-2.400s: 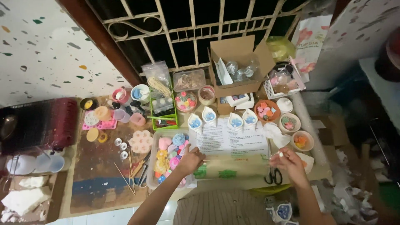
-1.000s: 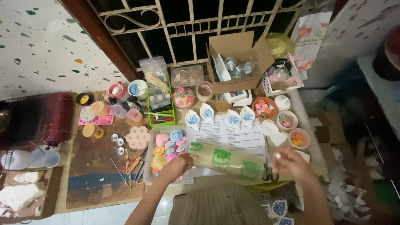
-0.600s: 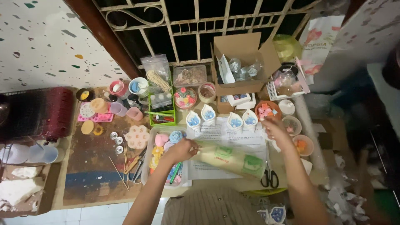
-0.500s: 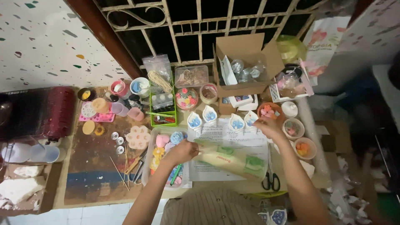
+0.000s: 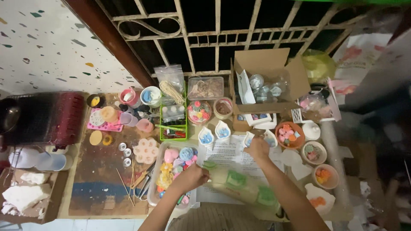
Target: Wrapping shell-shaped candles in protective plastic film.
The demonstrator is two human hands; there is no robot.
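My left hand (image 5: 195, 177) grips one end of a long clear plastic pack (image 5: 239, 184) with green square pieces inside. The pack lies slanted over a printed paper sheet (image 5: 229, 152) at the table's front. My right hand (image 5: 257, 149) reaches further back over the sheet and sits against two white drop-shaped dishes (image 5: 248, 137) with blue pieces in them. Its fingers are curled, and I cannot see whether it holds anything. Just left of my left hand is a clear tray (image 5: 159, 159) full of small colourful moulded shapes.
An open cardboard box (image 5: 265, 64) with jars stands at the back. A green basket (image 5: 173, 137), cups and small bowls (image 5: 290, 136) crowd the middle. A paint-stained wooden board (image 5: 102, 179) with sticks lies left, beside a dark red container (image 5: 64, 119). An iron grille closes off the far side.
My right hand left the front right corner near the scissors and moved back to the drop-shaped dishes. My left hand left the tray's front and now holds the clear pack over the paper.
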